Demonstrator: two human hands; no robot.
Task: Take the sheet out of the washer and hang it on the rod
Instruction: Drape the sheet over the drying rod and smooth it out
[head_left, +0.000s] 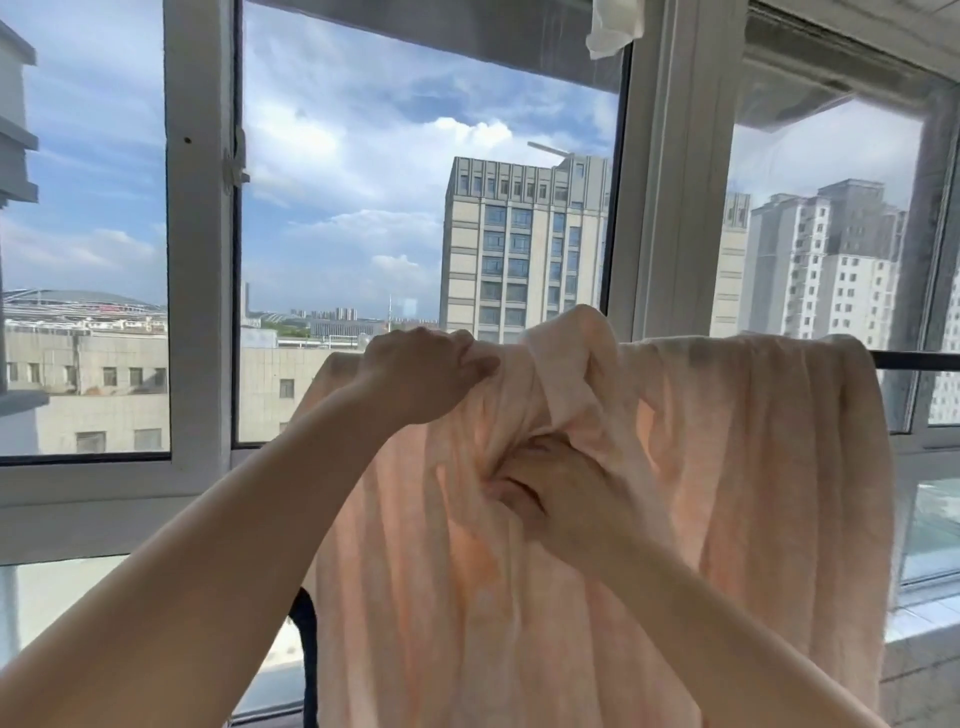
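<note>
A pale peach sheet (753, 467) is being draped over a dark horizontal rod (917, 360), whose bare end is being shown at the right, just past the cloth's edge. The fabric is hanging down in long folds on the near side, and it is being lit from behind by daylight.

A bunched fold near the top of the sheet is being pinched by the left hand (421, 371), with the fingers curled round the cloth at rod height. Lower down and to the right, a gathered knot of fabric is being gripped by the right hand (550, 483); its fingers are curled into the cloth and are partly being hidden by it. Between the two hands a twisted ridge of the sheet is being held up above the rod line.

A white-framed window (200, 260) is being faced, through which tall buildings (519, 244) and a cloudy blue sky are being seen. A scrap of white cloth (613, 28) is hanging at the top edge of the view. A dark upright bar (309, 660) is being glimpsed beside the sheet's lower left edge.

No brand, label or legible writing is being shown anywhere.
</note>
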